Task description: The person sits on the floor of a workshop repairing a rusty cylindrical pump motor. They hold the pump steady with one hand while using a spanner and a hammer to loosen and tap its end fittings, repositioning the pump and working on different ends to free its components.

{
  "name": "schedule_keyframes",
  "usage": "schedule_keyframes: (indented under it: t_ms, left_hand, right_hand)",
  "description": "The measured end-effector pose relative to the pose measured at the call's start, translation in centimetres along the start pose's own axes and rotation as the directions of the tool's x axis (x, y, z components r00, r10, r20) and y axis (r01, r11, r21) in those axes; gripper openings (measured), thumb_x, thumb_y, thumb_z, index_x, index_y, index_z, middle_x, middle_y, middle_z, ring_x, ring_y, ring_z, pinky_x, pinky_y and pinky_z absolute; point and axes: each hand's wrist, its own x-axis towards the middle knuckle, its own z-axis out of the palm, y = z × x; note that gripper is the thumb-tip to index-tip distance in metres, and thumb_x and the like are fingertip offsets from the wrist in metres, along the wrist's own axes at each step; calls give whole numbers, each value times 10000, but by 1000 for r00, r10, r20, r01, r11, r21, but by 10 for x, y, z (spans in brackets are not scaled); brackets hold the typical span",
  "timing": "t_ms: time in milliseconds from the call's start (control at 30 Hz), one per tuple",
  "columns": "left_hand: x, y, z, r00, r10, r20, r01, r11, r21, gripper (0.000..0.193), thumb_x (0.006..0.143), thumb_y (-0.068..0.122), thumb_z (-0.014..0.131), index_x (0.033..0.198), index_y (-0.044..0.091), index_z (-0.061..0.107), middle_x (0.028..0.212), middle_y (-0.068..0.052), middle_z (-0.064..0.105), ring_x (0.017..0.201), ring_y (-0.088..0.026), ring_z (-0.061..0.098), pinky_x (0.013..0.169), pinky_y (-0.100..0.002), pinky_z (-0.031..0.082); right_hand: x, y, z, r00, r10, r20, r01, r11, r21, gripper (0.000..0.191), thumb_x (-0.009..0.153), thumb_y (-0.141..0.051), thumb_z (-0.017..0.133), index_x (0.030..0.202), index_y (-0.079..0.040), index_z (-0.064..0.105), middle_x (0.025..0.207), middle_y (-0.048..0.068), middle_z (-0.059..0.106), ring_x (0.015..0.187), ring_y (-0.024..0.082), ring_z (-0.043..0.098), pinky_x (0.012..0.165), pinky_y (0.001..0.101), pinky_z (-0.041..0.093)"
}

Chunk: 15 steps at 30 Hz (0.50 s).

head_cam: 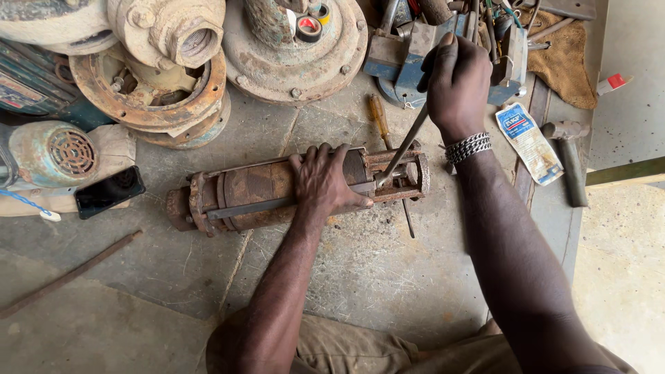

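The fingers of the left hand (322,181) were spread and pressed flat over the top of a rusty pump cylinder (291,188), thumb wrapped toward the near side, pinning it down. The cylinder lay on its side across the middle of the frame, on the concrete floor (360,277), its flanged end toward the left. The fingers of the right hand (456,82) were curled tight around the handle end of a long metal rod (405,142), which slanted down and to the left, its tip set into the open caged end of the cylinder at the right. A chain bracelet (468,147) sat on that wrist.

Just behind the cylinder lay a screwdriver (378,116) with an amber handle. At the right of the frame a hammer (569,156) rested beside a flat printed packet (530,142). A blue vise (409,59) stood near the top centre, crowded with tools. Rusty round pump housings (166,83) filled the upper left, and a black phone (109,192) lay at the left edge below them. A thin iron bar (69,275) lay on the floor at the lower left.
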Motion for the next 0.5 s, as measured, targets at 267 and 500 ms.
schedule_keyframes:
  t_ms: [267, 500]
  left_hand:
    - [-6, 7, 1, 1000, -1, 15, 1, 1000, -11, 1444, 334, 775, 940, 1544, 216, 387, 1530, -225, 438, 1379, -412, 439, 1105, -680, 272]
    - [-1, -5, 9, 999, 37, 5, -37, 998, -55, 1455, 355, 815, 932, 1544, 206, 354, 1533, -277, 390, 1379, -476, 400, 1069, -712, 238]
  right_hand:
    - [0, 6, -5, 995, -92, 38, 92, 996, -1, 446, 1177, -245, 451, 859, 4, 641, 708, 65, 706, 562, 138, 712, 522, 279, 573]
    - [13, 72, 8, 956, -155, 249, 217, 945, -246, 259, 1143, -186, 471, 1033, 5, 609, 753, 69, 681, 594, 150, 687, 502, 293, 531]
